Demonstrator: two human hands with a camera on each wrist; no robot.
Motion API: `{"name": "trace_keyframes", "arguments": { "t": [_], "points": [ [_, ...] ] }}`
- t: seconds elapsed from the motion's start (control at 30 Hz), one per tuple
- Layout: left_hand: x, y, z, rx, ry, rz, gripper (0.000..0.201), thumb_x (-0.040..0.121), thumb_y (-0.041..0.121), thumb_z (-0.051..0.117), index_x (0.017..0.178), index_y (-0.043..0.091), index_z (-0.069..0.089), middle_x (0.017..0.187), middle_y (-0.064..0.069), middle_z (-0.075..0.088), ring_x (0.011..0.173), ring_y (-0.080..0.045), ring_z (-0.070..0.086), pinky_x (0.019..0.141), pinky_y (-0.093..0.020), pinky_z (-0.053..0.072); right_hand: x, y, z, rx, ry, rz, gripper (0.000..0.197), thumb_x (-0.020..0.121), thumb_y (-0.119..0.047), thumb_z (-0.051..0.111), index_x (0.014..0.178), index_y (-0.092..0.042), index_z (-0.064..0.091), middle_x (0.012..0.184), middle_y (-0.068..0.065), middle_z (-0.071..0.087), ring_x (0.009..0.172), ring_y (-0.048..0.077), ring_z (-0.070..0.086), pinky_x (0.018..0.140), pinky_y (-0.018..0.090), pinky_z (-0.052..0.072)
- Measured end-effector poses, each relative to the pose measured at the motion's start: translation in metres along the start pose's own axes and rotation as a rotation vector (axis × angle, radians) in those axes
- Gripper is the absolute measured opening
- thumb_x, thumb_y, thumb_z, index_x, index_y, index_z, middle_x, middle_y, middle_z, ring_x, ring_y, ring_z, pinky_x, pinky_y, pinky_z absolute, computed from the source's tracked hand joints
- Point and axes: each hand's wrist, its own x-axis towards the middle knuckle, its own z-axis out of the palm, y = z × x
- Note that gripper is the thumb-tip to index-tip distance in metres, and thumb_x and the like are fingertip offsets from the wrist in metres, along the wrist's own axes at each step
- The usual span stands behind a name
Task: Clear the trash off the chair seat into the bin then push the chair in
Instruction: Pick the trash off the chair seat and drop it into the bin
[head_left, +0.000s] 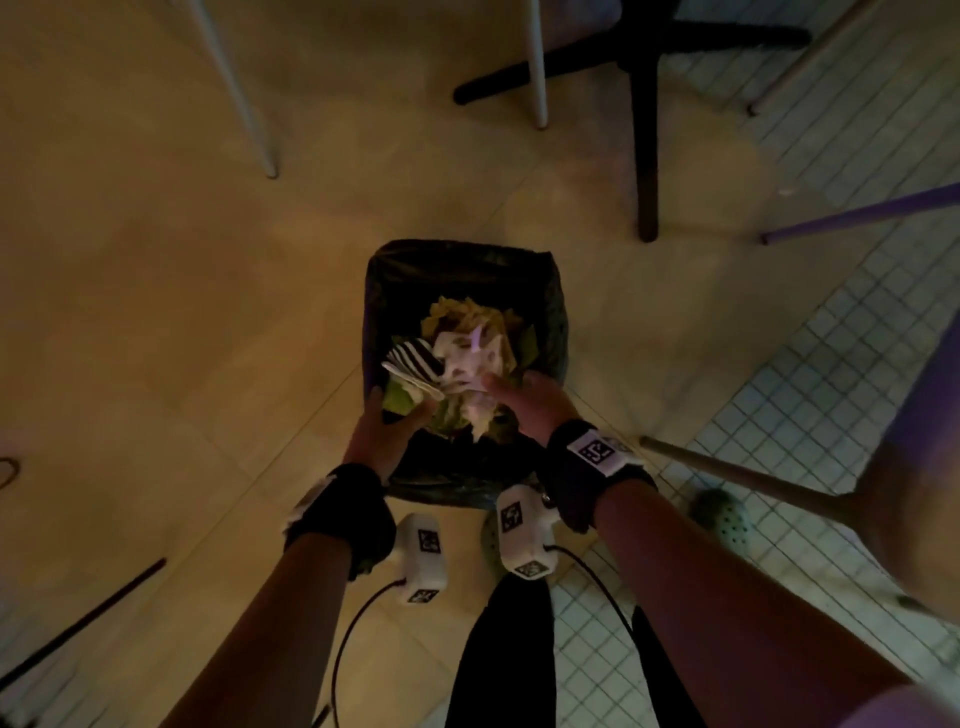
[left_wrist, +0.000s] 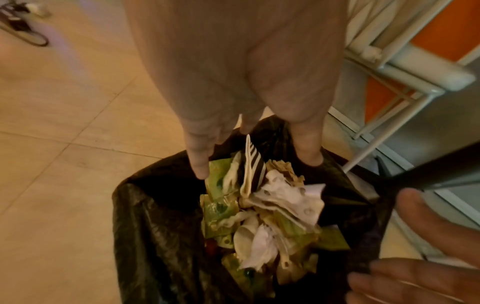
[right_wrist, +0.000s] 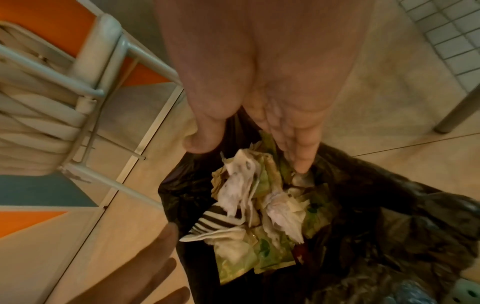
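Observation:
A bin lined with a black bag (head_left: 551, 312) stands on the floor right below me. It is piled with trash (head_left: 470, 356): crumpled white paper, green wrappers and a black-and-white striped piece (head_left: 415, 358). My left hand (head_left: 395, 410) hovers over the bin's near left rim, fingers straight and spread, holding nothing (left_wrist: 255, 166). My right hand (head_left: 506, 387) is over the near right side, fingers straight and pointing down at the heap (right_wrist: 249, 157), also with nothing in it. The pile (left_wrist: 285, 197) lies loose just under both hands (right_wrist: 239, 185).
A chair seat (head_left: 930, 395) with a wooden leg (head_left: 753, 478) juts in at the right. Black chair legs (head_left: 644, 130) and white legs (head_left: 260, 135) stand beyond the bin. Green clogs (head_left: 719, 517) are on the tiled floor near my feet.

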Motion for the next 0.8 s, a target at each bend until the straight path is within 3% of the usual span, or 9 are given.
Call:
{"name": "trace_keyframes", "arguments": {
  "t": [0.07, 0.13, 0.23, 0.4, 0.5, 0.57, 0.67, 0.73, 0.8],
  "points": [
    [-0.006, -0.004, 0.005, 0.089, -0.07, -0.033, 0.084, 0.079, 0.054, 0.065, 0.148, 0.035, 0.02, 0.151, 0.009, 0.031, 0.136, -0.027, 0.038, 0.107, -0.046, 0.037, -0.022, 0.005, -0.015, -0.041, 0.026, 0.0, 0.075, 0.08, -0.051, 0.064, 0.134, -0.003, 0.046, 0.126, 0.019, 0.057, 0.114, 0.033, 0.057, 0.095, 0.044, 0.048],
    [-0.017, -0.003, 0.019, 0.168, -0.121, -0.05, 0.071, 0.085, 0.048, 0.061, 0.145, 0.031, 0.029, 0.152, 0.007, 0.03, 0.138, -0.026, 0.034, 0.107, -0.046, 0.035, -0.051, 0.016, -0.039, 0.012, 0.033, 0.015, 0.052, 0.087, -0.035, 0.063, 0.113, 0.01, 0.056, 0.089, 0.021, 0.058, 0.082, 0.025, 0.059, 0.072, 0.037, 0.046],
    [-0.048, 0.019, 0.061, 0.274, -0.201, 0.026, 0.054, 0.088, 0.037, 0.06, 0.138, 0.023, 0.043, 0.15, -0.003, 0.038, 0.137, -0.026, 0.036, 0.105, -0.047, 0.037, -0.108, 0.026, -0.093, 0.229, 0.046, 0.024, 0.003, 0.09, -0.014, 0.059, 0.088, -0.012, 0.059, 0.068, 0.005, 0.055, 0.056, 0.012, 0.053, 0.054, 0.022, 0.043],
    [-0.112, 0.089, 0.186, 0.434, -0.262, 0.39, 0.027, 0.087, 0.008, 0.062, 0.113, 0.001, 0.058, 0.11, -0.017, 0.063, 0.108, -0.034, 0.058, 0.091, -0.037, 0.043, -0.201, 0.048, -0.235, 0.52, 0.303, -0.117, 0.019, 0.091, 0.004, 0.049, 0.086, -0.011, 0.06, 0.062, -0.004, 0.069, 0.05, 0.007, 0.062, 0.05, 0.017, 0.048],
    [-0.135, 0.129, 0.277, 0.529, -0.344, 0.576, 0.022, 0.083, 0.007, 0.067, 0.103, 0.013, 0.061, 0.096, -0.008, 0.065, 0.09, -0.025, 0.062, 0.077, -0.028, 0.043, -0.241, 0.068, -0.333, 0.498, 0.584, -0.157, 0.017, 0.089, 0.002, 0.053, 0.089, -0.013, 0.062, 0.071, 0.0, 0.067, 0.055, 0.007, 0.061, 0.053, 0.021, 0.048],
    [-0.149, 0.15, 0.341, 0.552, -0.444, 0.669, 0.022, 0.079, 0.014, 0.07, 0.098, 0.018, 0.061, 0.093, -0.006, 0.065, 0.083, -0.025, 0.062, 0.073, -0.028, 0.045, -0.255, 0.097, -0.399, 0.428, 0.797, -0.131, 0.018, 0.083, -0.002, 0.062, 0.086, -0.02, 0.064, 0.082, 0.005, 0.066, 0.069, 0.016, 0.062, 0.063, 0.032, 0.049],
    [-0.176, 0.168, 0.432, 0.641, -0.598, 0.772, 0.022, 0.076, 0.021, 0.065, 0.097, 0.015, 0.063, 0.094, -0.003, 0.059, 0.078, -0.024, 0.059, 0.078, -0.038, 0.053, -0.256, 0.157, -0.485, 0.228, 1.1, 0.121, 0.026, 0.075, -0.008, 0.067, 0.102, -0.012, 0.067, 0.109, 0.022, 0.066, 0.099, 0.037, 0.063, 0.086, 0.045, 0.049],
    [-0.191, 0.171, 0.487, 0.756, -0.635, 0.826, 0.022, 0.082, 0.015, 0.065, 0.104, 0.015, 0.062, 0.098, 0.0, 0.055, 0.08, -0.021, 0.056, 0.081, -0.04, 0.052, -0.252, 0.191, -0.519, 0.187, 1.081, 0.326, 0.035, 0.08, -0.014, 0.067, 0.114, -0.007, 0.061, 0.117, 0.026, 0.062, 0.105, 0.039, 0.061, 0.093, 0.045, 0.05],
    [-0.207, 0.168, 0.535, 0.886, -0.68, 0.882, 0.033, 0.086, 0.013, 0.06, 0.118, 0.019, 0.056, 0.114, -0.002, 0.053, 0.095, -0.023, 0.057, 0.087, -0.04, 0.049, -0.247, 0.209, -0.533, 0.183, 0.967, 0.312, 0.041, 0.078, -0.018, 0.072, 0.115, -0.009, 0.058, 0.116, 0.025, 0.063, 0.103, 0.038, 0.063, 0.091, 0.049, 0.051]
  ]
}}
